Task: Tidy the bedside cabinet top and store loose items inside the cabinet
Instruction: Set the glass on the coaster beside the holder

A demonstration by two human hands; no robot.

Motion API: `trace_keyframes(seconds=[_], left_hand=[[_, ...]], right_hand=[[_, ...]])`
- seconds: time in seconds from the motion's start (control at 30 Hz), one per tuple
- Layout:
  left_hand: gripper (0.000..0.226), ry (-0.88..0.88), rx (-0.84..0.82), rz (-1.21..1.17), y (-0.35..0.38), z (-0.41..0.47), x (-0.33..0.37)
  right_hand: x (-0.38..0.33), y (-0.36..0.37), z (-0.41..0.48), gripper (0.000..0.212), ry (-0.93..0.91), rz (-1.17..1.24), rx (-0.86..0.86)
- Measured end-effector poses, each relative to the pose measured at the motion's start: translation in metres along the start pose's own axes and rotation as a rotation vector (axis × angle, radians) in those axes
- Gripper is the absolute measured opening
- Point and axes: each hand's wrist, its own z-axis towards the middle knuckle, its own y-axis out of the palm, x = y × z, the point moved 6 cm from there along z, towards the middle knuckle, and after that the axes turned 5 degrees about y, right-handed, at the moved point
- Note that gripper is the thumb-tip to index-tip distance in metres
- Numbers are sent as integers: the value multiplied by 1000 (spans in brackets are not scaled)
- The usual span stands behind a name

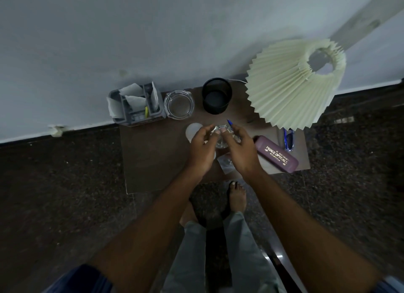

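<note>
Cabinet top [153, 161] first: both hands meet over its middle, and the clear glass object [220, 139] they are working on sits between them, pinched by fingertips from either side. It looks like a small glass or jar, though its shape is too blurred to name. The left hand [202, 149] grips its left side; the right hand [239, 149] grips the right side while also holding a blue pen [229, 123] that sticks up past the knuckles.

Just left of the left hand lies a pale round disc [193, 129] — possibly a lid or coaster. Just right of the right hand rests a purple spectacle case [277, 156]. Beyond the fingertips stand 3 containers: a grey organiser [135, 106], a glass ashtray [179, 104] and a black mesh cup [216, 96].

Judging by this, the step in hand is gathering loose items. The next move likely calls for freeing the pen — perhaps into the mesh cup — while 1 hand keeps the glass steady.
</note>
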Motion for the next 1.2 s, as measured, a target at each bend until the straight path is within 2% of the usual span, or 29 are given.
trace_keyframes(seconds=[0.13, 0.2, 0.43, 0.6, 0.8, 0.9, 1.0, 1.07, 1.1, 1.2], left_hand=[[25, -10, 5, 25, 3, 1, 0], [29, -18, 7, 38, 4, 1, 0], [32, -48, 5, 53, 7, -4, 8], [32, -9, 21, 32, 6, -16, 17], [24, 9, 104, -112, 1, -36, 34], [23, -56, 157, -238, -3, -40, 30], [32, -217, 229, -328, -13, -37, 21], [42, -388, 153, -334, -16, -35, 13], [39, -453, 73, -371, -16, -35, 11], [28, -460, -108, -496, -21, -33, 16]], right_hand=[[5, 5, 6, 60, 76, -17, -25], [5, 6, 6, 64, 99, -13, -31], [3, 6, 7, 44, 105, 56, -19], [-6, -1, 0, 53, 89, -17, 40], [-20, -11, -19, 42, 31, -9, 123], [-23, -17, -27, 25, -5, 62, 177], [-25, -16, -36, 27, -42, 114, 163], [-27, -13, -42, 33, -95, 160, 114], [-29, -11, -45, 37, -119, 189, 81], [-33, -2, -49, 48, -173, 215, -27]])
